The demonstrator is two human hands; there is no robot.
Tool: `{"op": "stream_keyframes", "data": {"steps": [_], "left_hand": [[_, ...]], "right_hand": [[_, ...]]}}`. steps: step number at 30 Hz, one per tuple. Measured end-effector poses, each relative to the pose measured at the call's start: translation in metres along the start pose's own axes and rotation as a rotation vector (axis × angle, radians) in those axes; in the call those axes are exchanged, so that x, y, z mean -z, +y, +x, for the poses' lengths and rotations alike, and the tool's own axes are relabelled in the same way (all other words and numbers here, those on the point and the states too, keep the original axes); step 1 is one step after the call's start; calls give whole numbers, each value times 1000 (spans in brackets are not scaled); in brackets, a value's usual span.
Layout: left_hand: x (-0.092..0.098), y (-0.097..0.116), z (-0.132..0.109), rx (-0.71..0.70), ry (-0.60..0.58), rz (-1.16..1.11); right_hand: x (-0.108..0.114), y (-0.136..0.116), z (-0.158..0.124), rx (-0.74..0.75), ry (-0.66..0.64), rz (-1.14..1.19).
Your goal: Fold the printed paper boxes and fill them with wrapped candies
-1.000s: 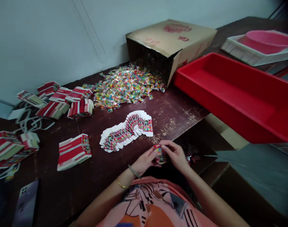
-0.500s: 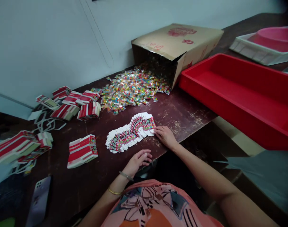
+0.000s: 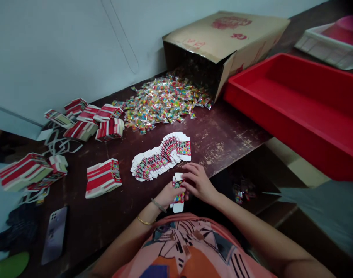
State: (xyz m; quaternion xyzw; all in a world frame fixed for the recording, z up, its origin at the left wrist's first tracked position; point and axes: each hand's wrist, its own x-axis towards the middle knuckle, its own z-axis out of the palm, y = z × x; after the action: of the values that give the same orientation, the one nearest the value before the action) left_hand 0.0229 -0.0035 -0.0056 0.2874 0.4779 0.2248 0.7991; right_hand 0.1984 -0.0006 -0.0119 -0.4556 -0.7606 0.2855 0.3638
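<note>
My left hand (image 3: 168,195) is closed around a small printed carton (image 3: 178,197), its thumb lying across the front. White flaps stick out at the carton's top and bottom ends. My right hand (image 3: 200,184) is at the carton's upper right side, fingers bent and touching it; the fingertips are partly hidden. Just beyond both hands, a fanned row of flat printed cartons (image 3: 156,161) curves over the dark table (image 3: 223,131). To the left lies a neat stack of red-and-white flat cartons (image 3: 103,179).
Behind is a heap of small colourful wrapped packets (image 3: 162,102), spilling from a tipped cardboard box (image 3: 223,34). A red tray (image 3: 286,116) overhangs the table edge at right. More carton bundles (image 3: 26,172), loose white straps (image 3: 62,144) and a phone (image 3: 55,235) lie left.
A small carton is now in my left hand, close to my body. My right hand has left the end of the fanned row and come back to that carton. The view has shifted slightly.
</note>
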Motion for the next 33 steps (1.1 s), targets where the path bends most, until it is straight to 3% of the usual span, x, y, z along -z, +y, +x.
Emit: {"op": "stream_keyframes", "data": {"steps": [4,11,14,19,22,24,26,30,33], "left_hand": [[-10,-3,-4,11,44,30],[-12,0,-2,-6,129,-17],[-11,-8,-2,-27,123,10],[-10,-18,-8,14,-27,99],[-8,-8,-13,95,-262,66],[-7,1,-14,124,-421,79],[-9,3,-13,72,-418,126],[-20,-9,-13,-39,-210,118],[-25,-19,-17,27,-247,28]], "right_hand": [[1,1,7,-60,-146,161],[-7,-11,-1,38,-29,30],[-4,-13,-3,-14,-108,49],[14,-9,1,-62,-427,105],[30,-5,8,-96,-662,417],[38,-4,13,-136,-738,591],[44,-7,14,-157,-702,632],[46,-14,7,-173,-550,555],[46,-14,-3,-189,-581,603]]}}
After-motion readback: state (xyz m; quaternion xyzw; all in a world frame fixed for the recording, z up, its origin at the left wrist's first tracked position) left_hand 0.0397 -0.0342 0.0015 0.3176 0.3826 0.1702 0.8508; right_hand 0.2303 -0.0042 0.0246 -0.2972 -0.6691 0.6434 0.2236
